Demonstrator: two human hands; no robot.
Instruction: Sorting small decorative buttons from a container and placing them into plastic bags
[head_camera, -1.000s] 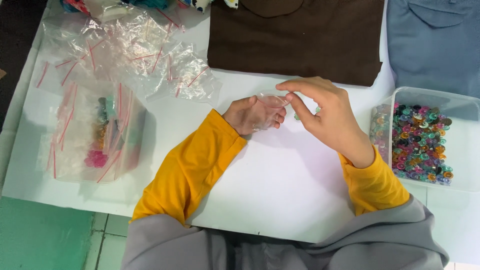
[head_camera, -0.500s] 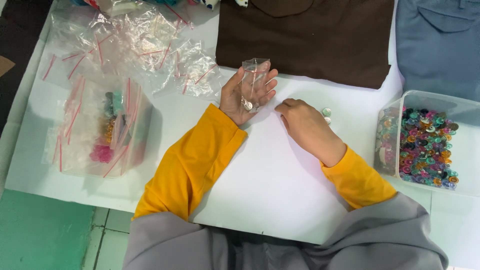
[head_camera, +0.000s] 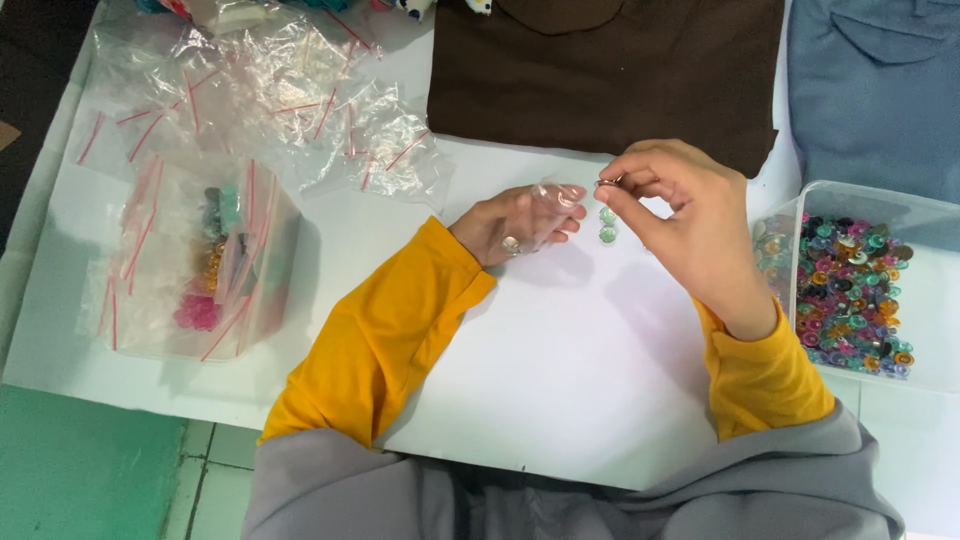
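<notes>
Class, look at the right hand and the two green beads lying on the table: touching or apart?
Apart. The head view shows the right hand raised, pinching another small bead, with white table visible between its fingertips and the two green beads.

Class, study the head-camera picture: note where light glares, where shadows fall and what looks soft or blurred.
Head view: even overhead light; soft shadows fall on the white table beside the forearms; glare glints on the heap of clear bags; the right hand and left hand look slightly soft; beads in the clear tub blur into specks.

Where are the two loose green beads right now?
In the head view, the two green beads lie on the white table, centre, between the left hand and the right hand.
</notes>
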